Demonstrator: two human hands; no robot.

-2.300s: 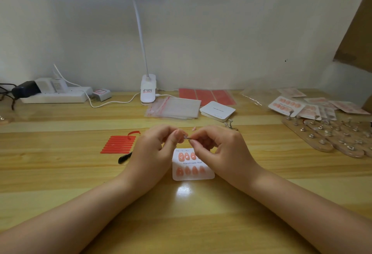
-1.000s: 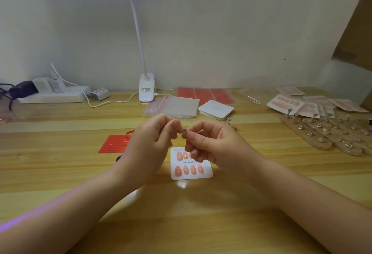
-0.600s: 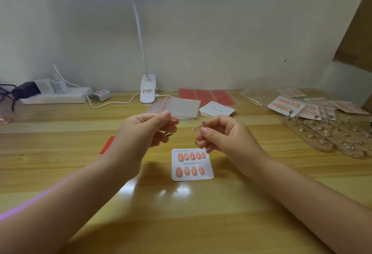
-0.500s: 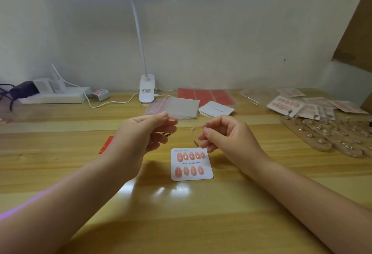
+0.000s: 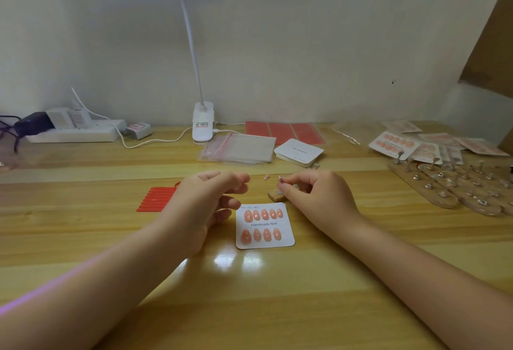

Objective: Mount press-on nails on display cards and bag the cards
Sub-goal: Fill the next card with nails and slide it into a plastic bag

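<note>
A white display card (image 5: 265, 226) printed "Handmade Nail" lies flat on the wooden table (image 5: 83, 238) between the two hands, carrying five pink nails in its upper row and four in its lower row, so the last place on the lower right is bare. The left hand (image 5: 205, 205) hovers just left of the card, its fingers curled with thumb and forefinger drawn together; whether they pinch anything cannot be told. The right hand (image 5: 319, 197) sits just above and right of the card, fingers curled, pinching a small metal-tipped stand (image 5: 280, 180) whose cork-coloured base (image 5: 276, 195) shows below the fingertips. A single loose pink nail (image 5: 266, 177) shows in the gap between the two hands, though it is too small to tell whether it lies on the table. Left of the left hand lie red strips (image 5: 156, 200). Farther back are a stack of clear bags (image 5: 241, 147) with red seals, a pile of blank cards (image 5: 299, 152), and red sheets (image 5: 283, 132) near the wall. A white clip lamp (image 5: 203, 123) stands behind the bags, and a power strip (image 5: 75, 134) with plugs sits at far left. At far right, wooden boards (image 5: 444, 188) studded with metal stands lie beside finished cards (image 5: 402, 143) in clear sleeves.
</note>
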